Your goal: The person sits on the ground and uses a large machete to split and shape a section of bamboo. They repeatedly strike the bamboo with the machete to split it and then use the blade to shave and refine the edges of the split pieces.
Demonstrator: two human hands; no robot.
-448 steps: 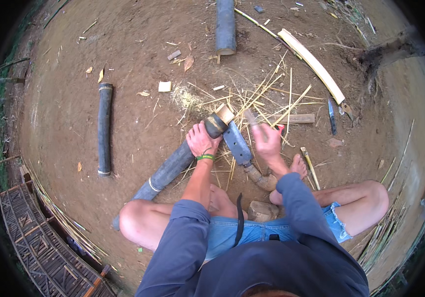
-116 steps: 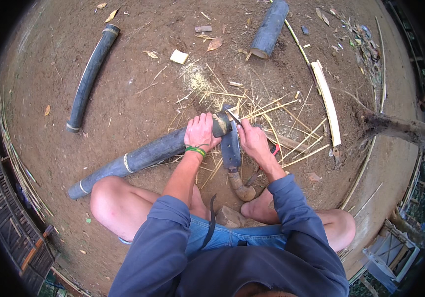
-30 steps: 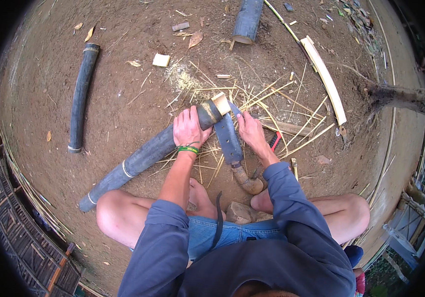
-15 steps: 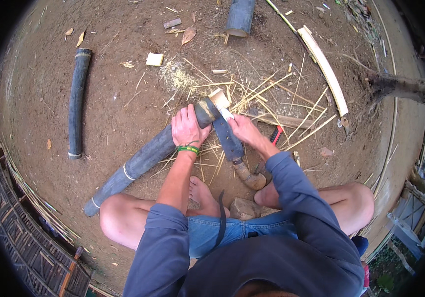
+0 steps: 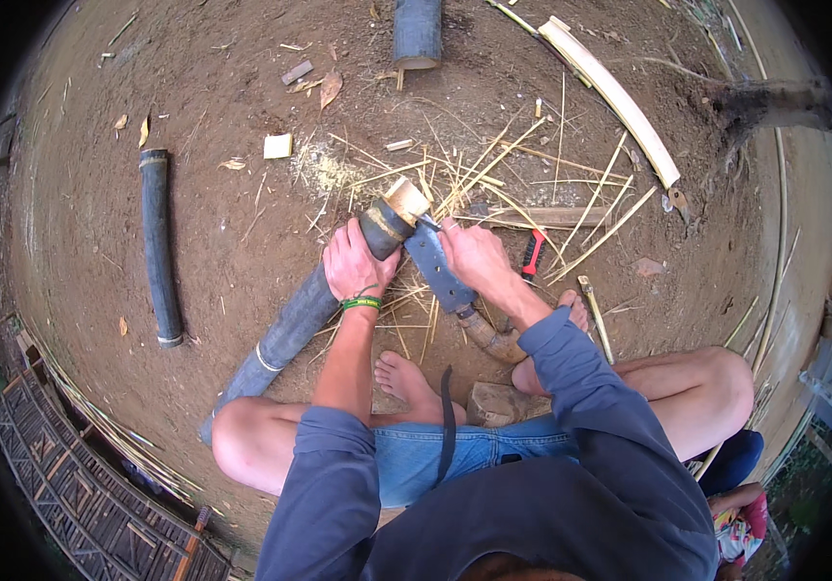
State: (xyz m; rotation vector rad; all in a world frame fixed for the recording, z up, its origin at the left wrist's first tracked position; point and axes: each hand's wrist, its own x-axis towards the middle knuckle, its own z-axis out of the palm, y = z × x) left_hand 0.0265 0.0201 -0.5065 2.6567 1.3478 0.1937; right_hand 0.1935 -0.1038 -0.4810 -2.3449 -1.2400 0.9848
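My left hand (image 5: pixel 356 259) is wrapped round a long dark bamboo tube (image 5: pixel 300 324), close to its far end. The tube lies slanting over the ground, its near end by my left knee. A pale cut tongue of wood (image 5: pixel 405 198) sticks out of that far end. My right hand (image 5: pixel 475 256) is closed beside the tongue, its fingers round something small that I cannot make out. A machete (image 5: pixel 438 269) with a dark, holed blade and a curved brown handle (image 5: pixel 493 339) lies between tube and right hand. The blade's upper end is close to my right fingers.
A red-and-black handle (image 5: pixel 533 254) lies right of my right hand. Thin bamboo strips (image 5: pixel 493 165) and sawdust (image 5: pixel 327 169) litter the ground ahead. Another dark tube (image 5: pixel 157 247) lies left, a split bamboo length (image 5: pixel 619 97) far right. Another person (image 5: pixel 740 523) is at lower right.
My view has shifted slightly. The pale piece showing at my right fingertips earlier is no longer plain, and the right hand has turned with its back more upward. My left hand keeps its grip.
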